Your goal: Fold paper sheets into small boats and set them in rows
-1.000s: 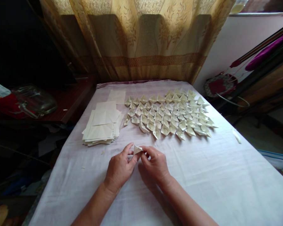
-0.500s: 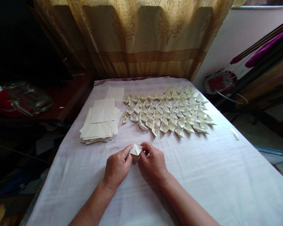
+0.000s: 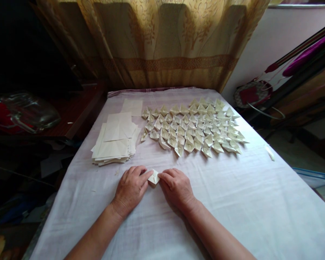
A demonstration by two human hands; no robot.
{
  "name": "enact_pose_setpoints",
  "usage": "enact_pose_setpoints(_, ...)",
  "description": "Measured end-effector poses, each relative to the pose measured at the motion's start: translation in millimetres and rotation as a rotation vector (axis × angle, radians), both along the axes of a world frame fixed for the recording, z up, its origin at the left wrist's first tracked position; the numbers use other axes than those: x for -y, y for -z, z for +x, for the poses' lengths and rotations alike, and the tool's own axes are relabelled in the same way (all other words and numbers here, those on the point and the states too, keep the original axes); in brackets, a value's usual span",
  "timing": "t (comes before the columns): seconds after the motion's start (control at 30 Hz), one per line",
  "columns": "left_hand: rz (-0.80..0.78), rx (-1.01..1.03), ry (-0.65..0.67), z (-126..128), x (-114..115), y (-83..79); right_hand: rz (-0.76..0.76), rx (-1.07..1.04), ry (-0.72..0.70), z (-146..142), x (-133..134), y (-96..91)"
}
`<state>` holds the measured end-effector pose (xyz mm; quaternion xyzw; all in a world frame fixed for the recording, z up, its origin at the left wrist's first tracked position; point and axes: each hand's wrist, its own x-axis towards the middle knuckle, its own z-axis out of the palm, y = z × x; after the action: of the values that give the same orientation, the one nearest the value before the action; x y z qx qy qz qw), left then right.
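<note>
A small folded piece of cream paper [image 3: 154, 177] is low at the cloth between my hands. My left hand [image 3: 132, 186] pinches its left corner with thumb and fingers closed together. On the other side my right hand [image 3: 178, 187] grips the right corner, fingers bent and closed. Beyond them stand many folded paper boats [image 3: 189, 131] in close rows, all of similar cream paper. To their left lies a stack of flat paper sheets [image 3: 113, 148], its edges uneven.
A white cloth [image 3: 233, 202] covers the table. Behind it hangs a gold curtain [image 3: 168, 43]. On a dark red cabinet [image 3: 78, 104] at the left lies a clear glass jar [image 3: 32, 112]. A small white scrap [image 3: 270, 153] rests near the table's right edge.
The folded paper has come down toward the cloth and now looks flatter. My left hand has shifted slightly left, and my right fingers have lowered with the paper.
</note>
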<state>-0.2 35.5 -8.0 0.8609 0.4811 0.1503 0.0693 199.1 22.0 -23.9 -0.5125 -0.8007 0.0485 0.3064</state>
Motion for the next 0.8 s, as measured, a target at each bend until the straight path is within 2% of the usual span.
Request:
enact_pose_setpoints(0.3,0.034,-0.027,0.255,-11.7,-2.0,5.0,-0.014,0.057,-0.048,3.1,2.0,-3.5)
enact_pose_setpoints(0.5,0.014,0.033,0.207,-13.7,-5.8,6.7,-0.026,0.029,-0.043,2.6,4.4,-2.2)
enact_pose_setpoints(0.8,0.103,0.118,0.252,-18.0,-9.4,12.8,0.027,0.002,-0.049,-5.7,6.9,-0.9)
